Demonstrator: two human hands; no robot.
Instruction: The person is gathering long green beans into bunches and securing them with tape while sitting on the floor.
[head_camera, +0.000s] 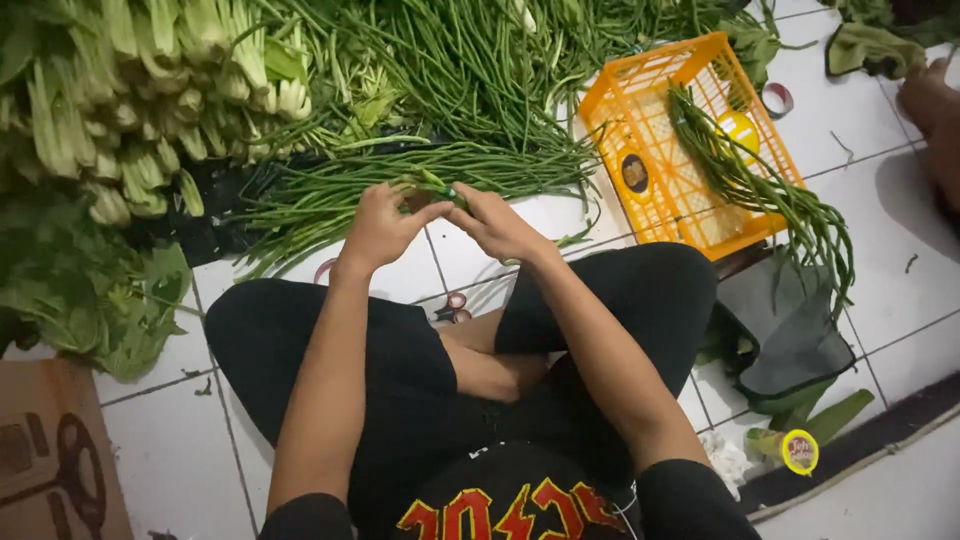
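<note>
We see a small bundle of long beans (432, 187) pinched between our two hands, just in front of our crossed legs and at the near edge of the big heap of long beans (470, 90) spread on the white tiled floor (880, 290). Our left hand (383, 226) curls closed around the bundle's left end, thumb pointing right; our right hand (497, 224) grips the other end, fingers bent over it (both forearms reach forward from the knees, elbows out). Right of the hands lies an orange plastic crate (660, 150), tipped flat, with a round yellow label inside and more beans draped across it. A pile of bok choy (150, 90) sits far left, and a round yellow-rimmed sticker (800, 451) lies low right.
</note>
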